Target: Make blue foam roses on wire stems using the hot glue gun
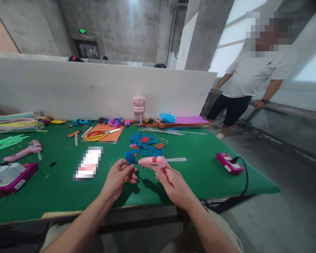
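Remotely, I have my left hand's [118, 176] fingers clamped on one thin wire [139, 188] topped with one blue piece [130, 157], my right hand's [175, 186] wrapped round one pink glue gun [149, 161], its nozzle just right of that piece. Farther on the tabletop [200, 175] lie many blue scraps [156, 153]; beyond, one pink bottle [139, 105].

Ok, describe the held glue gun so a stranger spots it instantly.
Over the green table's near side is the right hand. It grips the pink glue gun, nozzle toward the blue piece in the left hand. Unlike the second gun lying far left, it's held.
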Action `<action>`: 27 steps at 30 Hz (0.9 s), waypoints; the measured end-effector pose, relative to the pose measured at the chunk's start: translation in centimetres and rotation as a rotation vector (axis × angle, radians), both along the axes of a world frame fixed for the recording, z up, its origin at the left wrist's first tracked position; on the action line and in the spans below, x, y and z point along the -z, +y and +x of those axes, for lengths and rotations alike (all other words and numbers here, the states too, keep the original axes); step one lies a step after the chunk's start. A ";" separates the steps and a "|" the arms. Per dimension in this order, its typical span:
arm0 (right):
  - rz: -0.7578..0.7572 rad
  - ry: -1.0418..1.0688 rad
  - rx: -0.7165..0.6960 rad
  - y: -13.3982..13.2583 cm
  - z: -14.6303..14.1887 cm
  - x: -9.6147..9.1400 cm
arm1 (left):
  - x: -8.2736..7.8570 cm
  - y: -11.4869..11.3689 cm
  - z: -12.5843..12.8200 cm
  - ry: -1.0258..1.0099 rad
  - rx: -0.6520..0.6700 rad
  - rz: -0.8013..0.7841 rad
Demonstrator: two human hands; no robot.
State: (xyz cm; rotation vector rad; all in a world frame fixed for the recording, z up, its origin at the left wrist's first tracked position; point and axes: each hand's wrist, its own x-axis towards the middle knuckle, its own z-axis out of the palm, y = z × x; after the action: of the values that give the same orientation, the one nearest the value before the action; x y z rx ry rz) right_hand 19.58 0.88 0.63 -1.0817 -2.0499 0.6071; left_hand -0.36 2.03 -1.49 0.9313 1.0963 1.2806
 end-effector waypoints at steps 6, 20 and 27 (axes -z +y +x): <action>-0.005 0.014 0.007 0.0 0.0 -0.2 | 0.0 0.0 0.0 -0.005 0.001 -0.004; -0.058 0.036 0.004 0.0 0.1 -0.4 | -0.1 -0.1 0.0 0.001 -0.001 0.000; -0.045 0.028 -0.001 0.0 0.1 -0.4 | -0.1 -0.1 0.0 0.001 -0.004 -0.013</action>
State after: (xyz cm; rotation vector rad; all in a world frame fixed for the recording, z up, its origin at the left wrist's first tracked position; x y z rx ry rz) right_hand 19.70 0.87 1.06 -1.0925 -2.0216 0.6678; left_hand -0.38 1.98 -1.41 0.9206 1.1061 1.2753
